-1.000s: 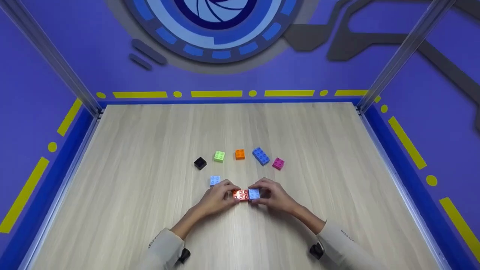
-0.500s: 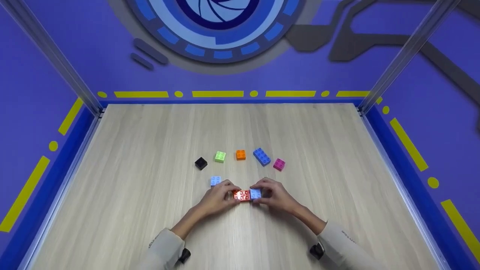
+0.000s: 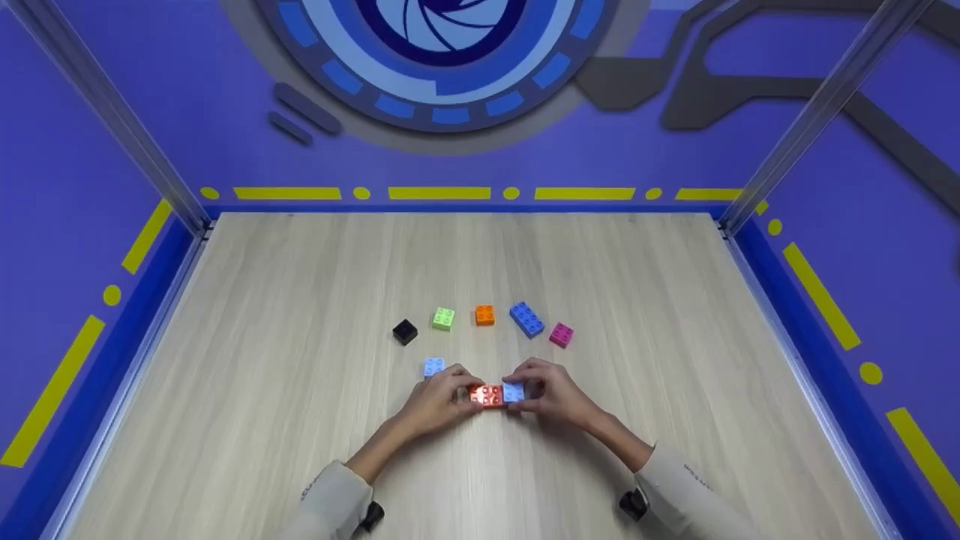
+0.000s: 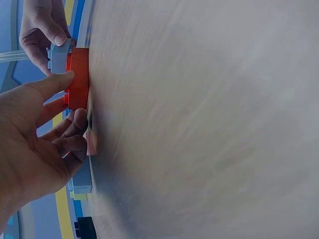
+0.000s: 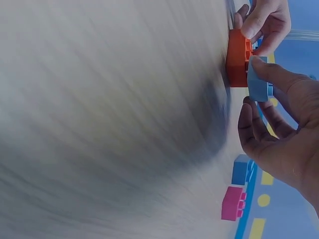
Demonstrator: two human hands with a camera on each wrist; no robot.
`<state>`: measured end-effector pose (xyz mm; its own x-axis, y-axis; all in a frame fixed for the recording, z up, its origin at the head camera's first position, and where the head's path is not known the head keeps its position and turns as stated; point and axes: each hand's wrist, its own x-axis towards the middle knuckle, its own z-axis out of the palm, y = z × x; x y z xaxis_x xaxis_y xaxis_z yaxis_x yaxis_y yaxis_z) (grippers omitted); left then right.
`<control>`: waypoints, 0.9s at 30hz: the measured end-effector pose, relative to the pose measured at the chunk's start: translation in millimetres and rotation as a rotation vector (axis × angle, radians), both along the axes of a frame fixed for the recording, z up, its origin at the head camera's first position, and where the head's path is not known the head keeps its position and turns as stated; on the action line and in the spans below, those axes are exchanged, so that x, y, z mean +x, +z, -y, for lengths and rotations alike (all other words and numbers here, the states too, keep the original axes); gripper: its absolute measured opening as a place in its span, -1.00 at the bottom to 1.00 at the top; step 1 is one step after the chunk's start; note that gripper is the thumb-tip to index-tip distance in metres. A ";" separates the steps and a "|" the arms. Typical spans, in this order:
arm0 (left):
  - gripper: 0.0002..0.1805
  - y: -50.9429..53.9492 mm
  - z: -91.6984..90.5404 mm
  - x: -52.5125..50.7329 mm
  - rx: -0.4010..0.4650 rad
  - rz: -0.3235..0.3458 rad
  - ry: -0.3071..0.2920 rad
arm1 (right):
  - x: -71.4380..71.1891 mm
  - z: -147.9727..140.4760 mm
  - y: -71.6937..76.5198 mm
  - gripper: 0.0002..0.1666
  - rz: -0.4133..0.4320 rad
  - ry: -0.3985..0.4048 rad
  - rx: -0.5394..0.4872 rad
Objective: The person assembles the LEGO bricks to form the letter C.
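In the head view my left hand (image 3: 436,403) pinches a red building brick (image 3: 489,396) between thumb and fingers, by its left part. The red brick lies flat on the table, studs up. My right hand (image 3: 556,394) pinches a light blue brick (image 3: 513,392) at the red brick's right end. Seen from the right wrist, that light blue brick (image 5: 257,79) stands at the level above the red brick (image 5: 236,59), over its end and partly overhanging. Whether its studs are fully pressed on cannot be told. A second light blue brick (image 3: 433,366) lies just beyond my left hand.
An arc of loose bricks lies farther back on the wooden table (image 3: 300,300): black (image 3: 405,331), lime green (image 3: 443,319), orange (image 3: 484,315), a longer blue one (image 3: 526,319) and magenta (image 3: 561,334). Blue-purple walls (image 3: 480,169) bound the table behind and at both sides.
Both hands keep their grips, and the two held bricks stay together with hardly any motion. The whole head view has shifted slightly.
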<state>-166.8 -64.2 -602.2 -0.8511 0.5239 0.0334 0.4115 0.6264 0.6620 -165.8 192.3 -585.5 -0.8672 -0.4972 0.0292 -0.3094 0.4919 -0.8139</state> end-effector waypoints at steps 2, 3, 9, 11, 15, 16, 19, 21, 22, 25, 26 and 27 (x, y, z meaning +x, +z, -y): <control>-0.64 -0.2 0.2 0.7 0.000 -0.006 0.005 | 0.9 2.6 0.7 -0.56 0.010 0.017 0.008; -0.64 0.0 0.2 0.9 0.000 -0.003 0.010 | 1.1 3.9 0.7 -0.56 0.011 0.023 0.013; -0.63 -0.4 -0.7 0.3 0.007 0.006 0.014 | 0.9 5.3 1.1 -0.55 0.001 -0.002 0.024; -0.62 -0.4 -1.3 -0.1 0.003 0.005 0.011 | 0.4 3.0 0.5 -0.55 0.001 -0.014 0.020; -0.62 -0.5 -2.7 -0.8 -0.002 0.000 0.007 | -0.5 -2.0 -0.6 -0.54 -0.004 -0.004 0.018; -0.62 -0.7 -2.9 -0.9 -0.001 -0.003 0.005 | -0.6 -3.1 -0.7 -0.54 -0.003 -0.002 0.018; -0.62 -1.1 -3.2 -0.8 -0.004 -0.009 0.005 | -1.0 -5.9 -1.0 -0.53 -0.002 -0.003 0.018; -0.62 -1.2 -3.0 -0.5 -0.006 -0.010 0.006 | -1.3 -7.2 -1.5 -0.53 -0.002 -0.006 0.013; -0.61 -1.4 -2.6 -0.4 -0.007 -0.010 0.007 | -1.6 -7.5 -1.9 -0.54 0.001 -0.006 0.012; -0.61 -1.2 -1.7 -0.4 -0.006 -0.009 0.006 | -2.6 -6.3 -2.4 -0.54 0.006 -0.005 0.011; -0.61 -1.3 -1.4 -0.7 -0.003 -0.014 0.002 | -2.9 -5.2 -2.2 -0.54 0.004 -0.004 0.015; -0.62 -1.4 -1.1 -0.9 0.000 -0.018 -0.002 | -3.1 -4.1 -1.7 -0.54 0.005 -0.004 0.018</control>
